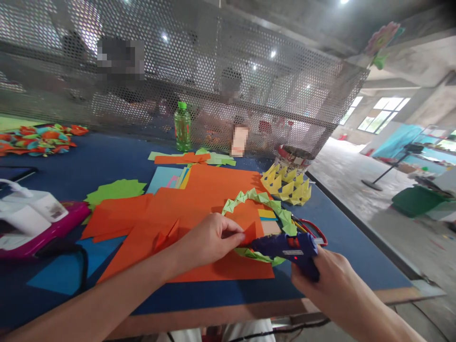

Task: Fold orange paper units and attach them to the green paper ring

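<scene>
My right hand (329, 273) is wrapped round the handle of a dark blue hot glue gun (290, 248), which has a small red light lit. Its nozzle points left, close to the fingertips of my left hand (213, 237). Those fingers are pinched on what looks like a small piece of orange paper (252, 229); its lower edge is hidden. Around this spot lies a ring of folded light green paper (261, 195), partly covered by my left hand and the gun. Large orange paper sheets (199, 199) spread beneath. Red-handled scissors (315, 228) lie behind the gun.
A yellow folded-paper crown (287, 185) stands by a tub (294, 159) at the back right. A green bottle (182, 127) and a phone (239, 140) are near the perforated metal screen (213, 71). White chargers (39, 209) sit in a magenta power strip (71, 223) at left.
</scene>
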Motion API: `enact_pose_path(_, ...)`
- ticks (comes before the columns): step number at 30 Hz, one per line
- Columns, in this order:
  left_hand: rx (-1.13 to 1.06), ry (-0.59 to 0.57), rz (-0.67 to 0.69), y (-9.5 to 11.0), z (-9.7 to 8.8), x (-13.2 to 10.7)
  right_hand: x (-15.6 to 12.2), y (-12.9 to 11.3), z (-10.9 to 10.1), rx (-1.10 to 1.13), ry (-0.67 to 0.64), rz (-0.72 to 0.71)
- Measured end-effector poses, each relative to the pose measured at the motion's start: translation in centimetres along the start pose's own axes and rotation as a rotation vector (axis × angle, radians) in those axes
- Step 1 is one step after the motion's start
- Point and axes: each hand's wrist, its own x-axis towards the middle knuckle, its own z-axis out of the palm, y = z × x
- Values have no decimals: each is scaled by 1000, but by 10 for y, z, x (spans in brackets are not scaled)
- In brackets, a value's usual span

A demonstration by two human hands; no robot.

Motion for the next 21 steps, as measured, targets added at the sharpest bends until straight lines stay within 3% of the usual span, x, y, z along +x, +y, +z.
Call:
enact_pose_path(6,-9,-3,-9,3,-1,0,0,0,1,-15,55,-62)
enact_pose_path(14,-4,2,-42,8,-1,-3,-4,6,0,-30,31,-93)
enact_pose_path(21,14,9,-15,8,-1,-2,-3,1,2,-35,30,-44)
